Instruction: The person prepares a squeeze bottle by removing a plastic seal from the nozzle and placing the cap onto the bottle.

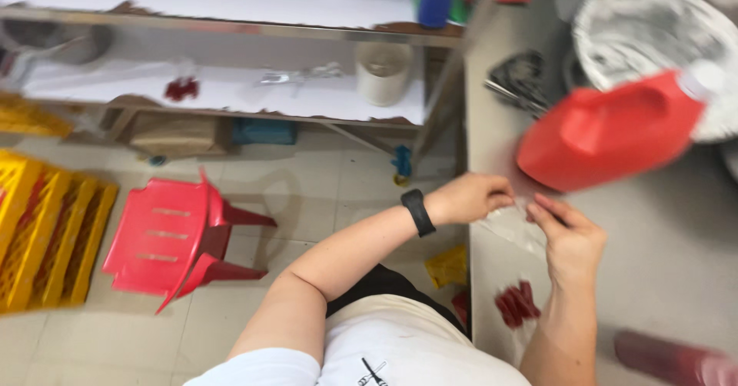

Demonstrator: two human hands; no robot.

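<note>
Pinching a thin clear plastic bag [513, 224] w/ both hands over grey worktop [676, 232] edge.
L hand [470, 198] & R hand [570, 240] fingertips clamped on bag; tilted red plastic jug [607, 132] just behind, dark red strips [516, 304] near R forearm, red plastic chair [173, 236] toppled on floor.

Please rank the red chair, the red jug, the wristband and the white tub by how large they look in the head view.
1. Red chair and red jug: alike in apparent size; the jug is blurred and nearer the camera, so I leave them unranked.
2. White tub.
3. Wristband.
</note>
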